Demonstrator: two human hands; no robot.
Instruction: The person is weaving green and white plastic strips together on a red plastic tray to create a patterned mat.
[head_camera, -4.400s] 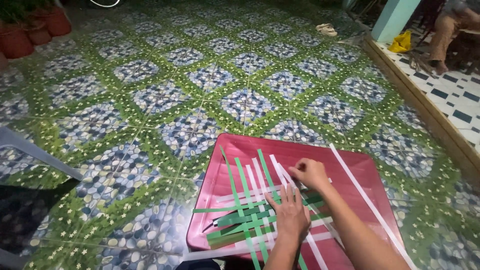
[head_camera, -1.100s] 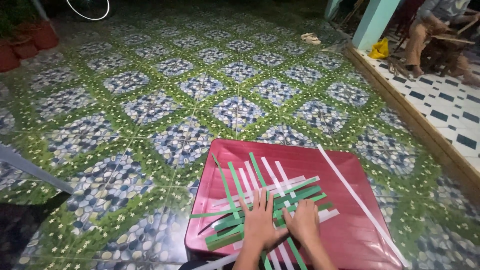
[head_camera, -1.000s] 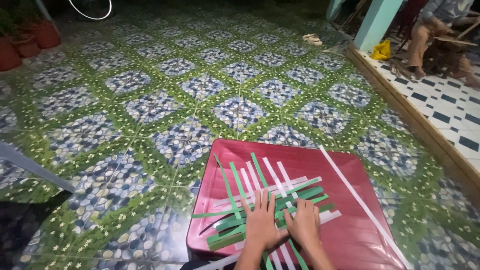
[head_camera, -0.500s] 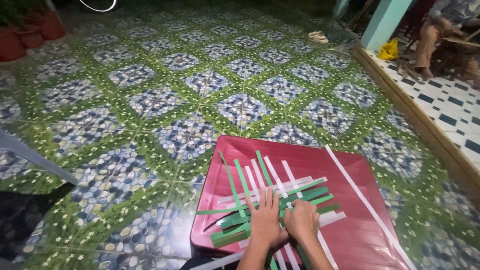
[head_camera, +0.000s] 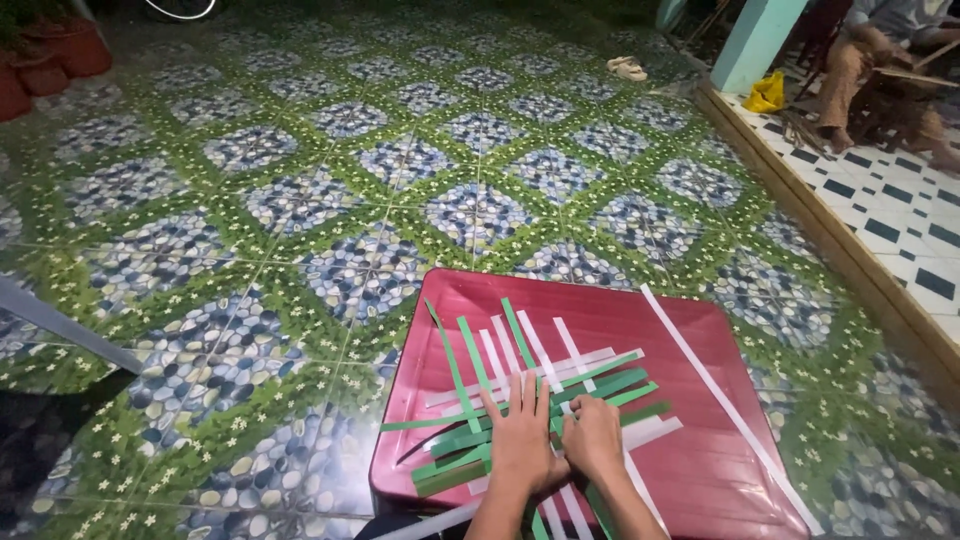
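While the left hand (head_camera: 522, 440) is lying flat with fingers spread on the woven strips (head_camera: 530, 400), the right hand (head_camera: 592, 445) is curling beside it, fingertips pinching down on a crossing — both seemingly pinning the weave so it cannot slip. The mat is resting on a red surface (head_camera: 700, 470) on the tiled floor (head_camera: 300, 200); a loose white strip (head_camera: 720, 400) is lying alongside.

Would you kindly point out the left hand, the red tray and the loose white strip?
left hand (head_camera: 522, 440), head view, back of hand.
red tray (head_camera: 600, 305), head view, bare far floor.
loose white strip (head_camera: 722, 395), head view, mid-length.
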